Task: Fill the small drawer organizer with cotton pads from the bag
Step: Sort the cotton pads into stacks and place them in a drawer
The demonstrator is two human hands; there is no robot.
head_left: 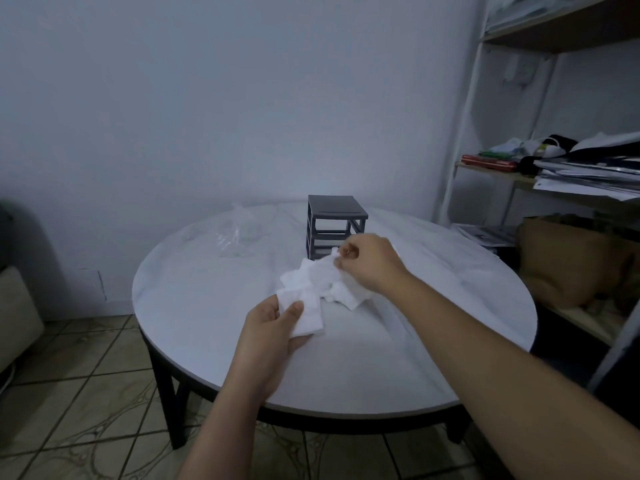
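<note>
Two bare forearms are shown, uncovered from wrist to frame edge: left forearm [228,410] cut off at 6 o'clock, right forearm [502,358] at 4 o'clock. Bare left hand [273,327] and bare right hand [370,265] are seen; finer detail is blurred.

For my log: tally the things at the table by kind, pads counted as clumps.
Organizer: 1
Bag: 1
Pad clumps: 2, heap on table, stack in left hand
Hands: 2, with right hand
Total: 6

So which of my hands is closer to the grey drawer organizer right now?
Right. The right hand pinches a cotton pad just in front of the drawer organizer; the left hand holds cotton pads farther back, toward the person.
</note>
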